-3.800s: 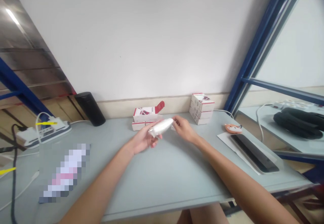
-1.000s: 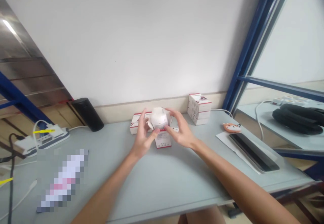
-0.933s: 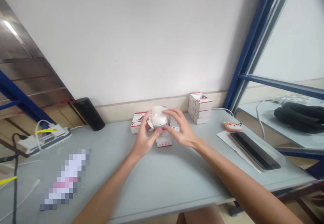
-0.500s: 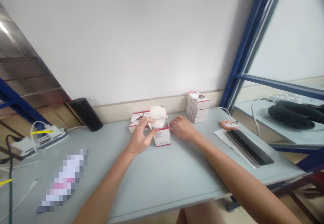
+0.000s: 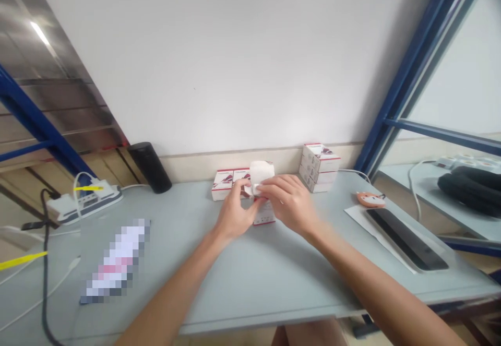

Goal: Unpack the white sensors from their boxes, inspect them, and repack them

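Partly hidden white box [image 5: 265, 216]; left hand [image 5: 236, 212] gripping its edge, right hand [image 5: 293, 203] curled over top, hold unclear.

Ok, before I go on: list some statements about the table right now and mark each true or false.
1. The left hand and right hand are both at the small box. True.
2. That box is fully closed. False: a white flap sticks up from it.
3. The dark device lies partly on a sheet of paper. True.
4. The black cylinder stands right of the stacked boxes. False: it is on their left.
5. The stacked boxes stand near the wall. True.
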Tool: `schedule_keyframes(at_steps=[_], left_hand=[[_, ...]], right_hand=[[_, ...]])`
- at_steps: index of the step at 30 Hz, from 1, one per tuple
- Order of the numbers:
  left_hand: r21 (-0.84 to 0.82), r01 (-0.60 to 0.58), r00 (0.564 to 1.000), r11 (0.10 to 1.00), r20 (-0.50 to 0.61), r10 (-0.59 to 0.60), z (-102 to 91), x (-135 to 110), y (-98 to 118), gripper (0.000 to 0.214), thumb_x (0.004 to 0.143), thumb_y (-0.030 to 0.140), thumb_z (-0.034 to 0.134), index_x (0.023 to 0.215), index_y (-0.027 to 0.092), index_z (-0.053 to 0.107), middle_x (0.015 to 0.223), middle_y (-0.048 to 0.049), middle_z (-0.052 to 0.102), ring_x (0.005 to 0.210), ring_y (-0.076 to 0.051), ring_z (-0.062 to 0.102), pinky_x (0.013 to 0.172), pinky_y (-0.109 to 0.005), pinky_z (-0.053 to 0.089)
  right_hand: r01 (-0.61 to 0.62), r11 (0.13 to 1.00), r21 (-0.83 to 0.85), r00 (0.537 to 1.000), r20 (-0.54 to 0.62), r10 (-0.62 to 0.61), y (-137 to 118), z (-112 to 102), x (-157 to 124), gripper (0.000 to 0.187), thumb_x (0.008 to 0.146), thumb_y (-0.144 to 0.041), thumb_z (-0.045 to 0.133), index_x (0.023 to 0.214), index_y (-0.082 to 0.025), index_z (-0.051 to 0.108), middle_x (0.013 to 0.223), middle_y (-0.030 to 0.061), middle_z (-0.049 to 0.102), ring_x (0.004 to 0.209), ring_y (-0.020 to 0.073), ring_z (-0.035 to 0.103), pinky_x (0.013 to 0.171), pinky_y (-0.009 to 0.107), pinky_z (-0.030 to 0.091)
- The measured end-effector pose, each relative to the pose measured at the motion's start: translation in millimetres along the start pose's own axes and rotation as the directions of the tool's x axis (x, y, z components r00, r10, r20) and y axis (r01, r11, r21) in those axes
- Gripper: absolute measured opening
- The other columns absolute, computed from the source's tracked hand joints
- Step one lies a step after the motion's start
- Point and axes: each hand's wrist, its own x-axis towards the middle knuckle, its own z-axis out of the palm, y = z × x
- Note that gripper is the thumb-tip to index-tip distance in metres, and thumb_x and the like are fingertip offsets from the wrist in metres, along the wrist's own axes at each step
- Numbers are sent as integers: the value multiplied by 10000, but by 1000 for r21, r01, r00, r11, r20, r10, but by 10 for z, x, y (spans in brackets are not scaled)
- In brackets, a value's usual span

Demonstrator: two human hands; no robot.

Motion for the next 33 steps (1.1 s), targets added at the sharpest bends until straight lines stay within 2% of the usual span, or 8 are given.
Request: schedule_keyframes(at_steps=[10, 14, 16, 18, 21, 25, 29, 33], left_hand=[[121, -232, 972, 965, 62, 226, -22, 16, -154, 279, 949, 315, 644, 1208, 251, 565, 1198, -93, 622, 1153, -268, 599, 1026, -401, 473], [207, -285, 958, 936, 104, 268, -19, 27, -172, 283, 1028, 322, 538, 1304, 265, 563, 1205, -88, 574, 1133, -240, 594, 1006, -379, 491], [256, -264, 964, 930, 113, 242, -9, 28, -171, 276, 1052, 339, 498, 1307, 274, 582, 1183, -77, 540, 1082, -218, 600, 972, -361, 510], [297, -254, 967, 921, 110, 231, 4, 27, -168, 269, 1071, 337, 450, 1284, 275, 603, 1169, -70, 511, 1052, -203, 600, 936, -343, 525], [327, -266, 964, 907, 111, 243, 16, 15, -160, 267, 1080, 312, 407, 1250, 268, 608, 1198, -75, 502, 1062, -200, 604, 904, -332, 540], [364, -285, 959, 887, 119, 259, 30, -20, -146, 201, 1041, 333, 505, 1200, 258, 602, 1224, -82, 491, 1101, -227, 611, 930, -380, 558], [382, -304, 951, 873, 67, 302, 94, -60, -141, 236, 963, 335, 656, 1174, 251, 592, 1312, -99, 424, 1254, -272, 565, 997, -419, 557], [372, -340, 937, 864, 53, 346, 164, -101, -144, 277, 958, 306, 673, 1221, 269, 597, 1299, -95, 405, 1216, -253, 595, 967, -402, 580]], right_hand=[[5, 998, 57, 979, 203, -17, -3, -86, 59, 243, 988, -203, 576, 1061, -332, 768, 1084, -4, 802, 1290, 293, 602, 1124, 514, 347], [-141, 980, 143, 990, -5, 143, 172, -90, 64, 272, 1019, -296, 547, 1239, -306, 708, 1298, 33, 731, 1279, 266, 618, 1123, 454, 401], [-308, 949, 64, 947, -77, 312, 369, -66, 33, 270, 1032, -347, 521, 1201, -273, 719, 1273, 66, 722, 1211, 263, 644, 1051, 412, 460], [-435, 895, -98, 895, 55, 442, 590, -18, -33, 289, 1039, -393, 511, 1116, -254, 751, 1131, 74, 747, 1084, 257, 678, 936, 369, 498], [-489, 810, -323, 787, 238, 569, 870, 74, -171, 254, 1020, -316, 553, 1148, -242, 759, 1156, 98, 736, 1097, 263, 671, 900, 342, 488], [-551, 732, -401, 704, 247, 666, 1040, 96, -243, 181, 936, -150, 619, 1029, -179, 772, 1069, 142, 740, 1006, 284, 702, 846, 353, 505], [-554, 788, -269, 797, 104, 595, 853, -60, -62, 216, 1026, -295, 537, 1157, -211, 688, 1152, 108, 709, 982, 237, 694, 880, 361, 532], [-235, 963, 133, 948, -185, 257, 362, -170, 89, 164, 995, -325, 604, 1140, -249, 593, 1165, 80, 699, 960, 215, 683, 875, 374, 558]])
